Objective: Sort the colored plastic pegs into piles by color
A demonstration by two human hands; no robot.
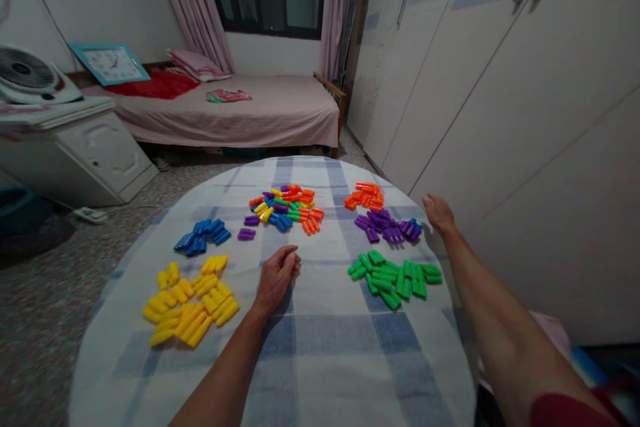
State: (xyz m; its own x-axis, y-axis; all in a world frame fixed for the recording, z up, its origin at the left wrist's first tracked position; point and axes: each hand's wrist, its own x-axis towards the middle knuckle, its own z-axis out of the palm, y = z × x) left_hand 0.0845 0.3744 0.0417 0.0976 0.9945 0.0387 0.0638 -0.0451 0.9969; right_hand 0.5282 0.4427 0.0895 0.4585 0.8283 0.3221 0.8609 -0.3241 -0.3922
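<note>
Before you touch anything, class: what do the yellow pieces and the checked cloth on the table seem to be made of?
The yellow pieces look like moulded plastic: glossy, evenly bright, with smooth rounded ends. The checked cloth looks like matte woven fabric, with soft wrinkles and a printed or woven check, though its fibre cannot be told from here.

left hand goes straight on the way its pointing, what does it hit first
Most likely the orange plastic pegs at the near edge of the mixed pile, after crossing only the checked tablecloth from the left hand. Depth is a little hard to judge from this view.
</note>
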